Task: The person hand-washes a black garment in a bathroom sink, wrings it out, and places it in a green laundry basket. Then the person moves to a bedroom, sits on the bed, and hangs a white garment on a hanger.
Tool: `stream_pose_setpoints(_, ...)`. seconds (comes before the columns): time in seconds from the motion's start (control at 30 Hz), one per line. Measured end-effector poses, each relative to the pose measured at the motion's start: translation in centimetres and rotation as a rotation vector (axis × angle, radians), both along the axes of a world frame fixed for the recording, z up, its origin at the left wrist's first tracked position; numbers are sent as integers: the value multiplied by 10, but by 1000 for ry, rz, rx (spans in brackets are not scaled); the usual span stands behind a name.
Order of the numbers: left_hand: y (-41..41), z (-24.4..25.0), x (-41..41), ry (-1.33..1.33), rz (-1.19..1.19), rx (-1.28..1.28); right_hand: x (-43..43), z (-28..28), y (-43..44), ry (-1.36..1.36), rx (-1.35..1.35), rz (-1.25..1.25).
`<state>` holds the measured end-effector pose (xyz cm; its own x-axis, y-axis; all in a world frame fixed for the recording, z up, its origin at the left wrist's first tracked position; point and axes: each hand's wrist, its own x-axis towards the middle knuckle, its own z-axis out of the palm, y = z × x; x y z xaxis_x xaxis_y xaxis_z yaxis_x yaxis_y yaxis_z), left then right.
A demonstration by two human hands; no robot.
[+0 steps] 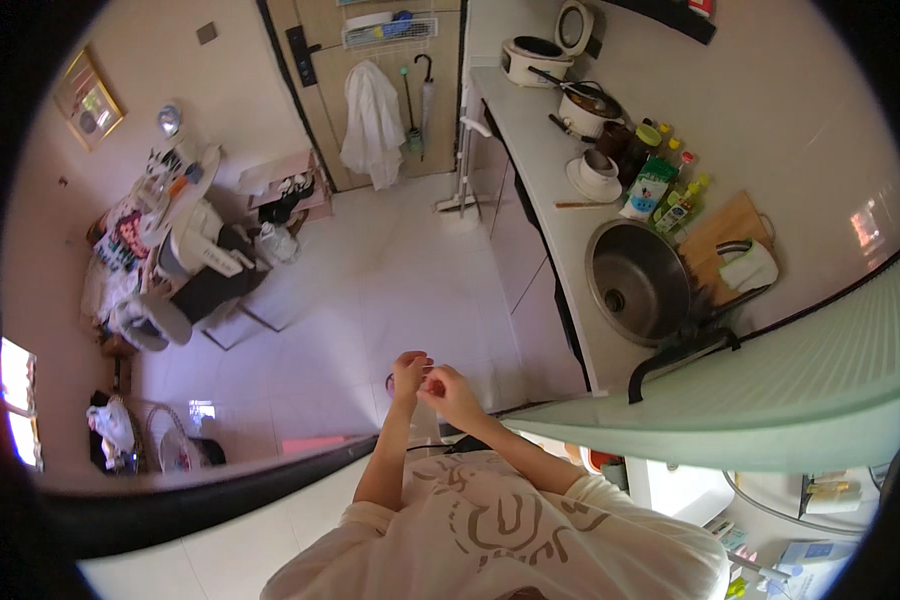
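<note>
My left hand (409, 375) and my right hand (450, 394) are held close together in front of my body, at the doorway threshold. The fingers of both hands are bent. Whether something small lies between them is too small to tell. Below and beyond the hands lies the tiled floor (360, 300). To the right stands the kitchen counter (525, 142), with a round metal sink (637, 281) set in it. A cutting board (727, 232) leans behind the sink, near the faucet with a cloth (750, 266) over it.
A green-tinted glass door (682, 420) with a black handle (645, 375) is at my right. A chair (202, 292) piled with clothes stands left. A broom and dustpan (461, 210) stand by the entrance door (322, 135). Bottles (679, 199), a bowl (598, 169) and cookers (585, 112) line the counter.
</note>
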<state>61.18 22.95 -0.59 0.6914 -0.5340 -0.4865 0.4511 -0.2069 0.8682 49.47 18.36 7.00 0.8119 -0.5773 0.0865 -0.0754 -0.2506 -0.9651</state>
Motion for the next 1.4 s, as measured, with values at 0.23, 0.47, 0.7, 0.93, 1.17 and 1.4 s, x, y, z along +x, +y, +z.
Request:
stream_pose_setpoints(0.23, -85, -5, 107, -35, -477, -24, 72, -39, -74, -25, 391, -311)
stream_pose_setpoints(0.47, -22, 2, 276, -132, -146, 41, 183, -58, -119, 156, 370, -269)
stream_pose_setpoints(0.7, 130, -5, 343, -175, 804, 36, 393, -66, -110, 373, 139, 458)
stream_pose_setpoints(0.93, 208, -25, 292, -155, 1359, 99, 602, -69, 7, 243, -61, 1169)
stream_pose_setpoints(1.17, 172, -15, 191, -154, 1874, 148, 587, -18, 208, 136, -9, 2006)
stream_pose_setpoints(1.4, 138, 19, 179, -148, 2028, 71, 411, 118, 376, -208, 479, 2805)
